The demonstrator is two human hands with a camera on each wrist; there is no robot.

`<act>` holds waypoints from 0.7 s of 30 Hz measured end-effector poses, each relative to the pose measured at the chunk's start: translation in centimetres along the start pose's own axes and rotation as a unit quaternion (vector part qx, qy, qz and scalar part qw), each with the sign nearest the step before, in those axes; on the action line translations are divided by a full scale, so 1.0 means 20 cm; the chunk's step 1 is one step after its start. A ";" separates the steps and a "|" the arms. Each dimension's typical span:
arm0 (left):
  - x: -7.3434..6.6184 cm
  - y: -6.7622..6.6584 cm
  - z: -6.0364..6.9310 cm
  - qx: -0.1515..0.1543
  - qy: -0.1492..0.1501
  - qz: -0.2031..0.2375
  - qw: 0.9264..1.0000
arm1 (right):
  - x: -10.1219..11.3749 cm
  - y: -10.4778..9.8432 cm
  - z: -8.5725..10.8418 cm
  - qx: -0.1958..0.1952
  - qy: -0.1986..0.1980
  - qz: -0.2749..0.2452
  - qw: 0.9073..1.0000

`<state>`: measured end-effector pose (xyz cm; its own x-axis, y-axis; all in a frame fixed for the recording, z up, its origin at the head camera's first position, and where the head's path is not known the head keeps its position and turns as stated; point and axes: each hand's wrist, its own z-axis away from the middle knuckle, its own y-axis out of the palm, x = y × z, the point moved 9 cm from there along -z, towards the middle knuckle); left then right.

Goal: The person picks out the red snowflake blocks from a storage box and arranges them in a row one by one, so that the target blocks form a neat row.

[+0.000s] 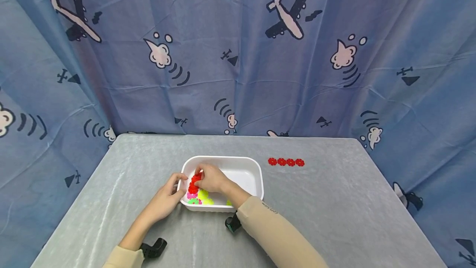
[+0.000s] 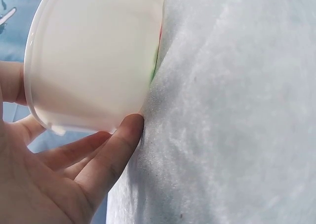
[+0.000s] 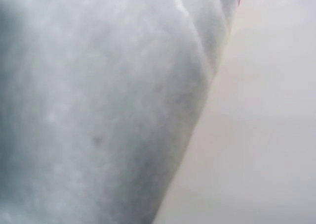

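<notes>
A white plastic tray [image 1: 241, 173] sits on the grey table. Inside, at its left end, lie several red flower-shaped discs [image 1: 193, 188], with pink, green and yellow ones [image 1: 203, 195] just in front of them. My right hand [image 1: 212, 179] reaches into the tray and pinches at a red disc among the pile; its fingertips partly cover that disc. At the tray's left end, my left hand [image 1: 167, 197] holds the rim and outer wall. The left wrist view has the fingers [image 2: 113, 157] of that hand curved against the translucent wall. Only tray wall and cloth appear in the right wrist view.
Several red flower discs [image 1: 286, 162] lie in a row on the table, right of the tray. A blue patterned curtain [image 1: 238, 53] hangs behind and at both sides. Black wrist-camera mounts [image 1: 154, 248] show by both forearms.
</notes>
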<state>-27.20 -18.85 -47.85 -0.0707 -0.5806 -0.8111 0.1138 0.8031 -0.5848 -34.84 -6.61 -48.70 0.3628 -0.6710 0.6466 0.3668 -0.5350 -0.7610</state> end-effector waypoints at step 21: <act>0.01 0.00 0.00 0.004 -0.002 -0.004 1.000 | 0.00 0.00 0.01 0.014 0.020 0.002 1.000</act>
<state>-27.17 -18.93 -48.11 -0.0675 -0.5876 -0.8064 0.1205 0.7975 -0.5912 -34.60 -6.47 -48.70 0.3305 -0.6931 0.6406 0.3889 -0.5184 -0.7616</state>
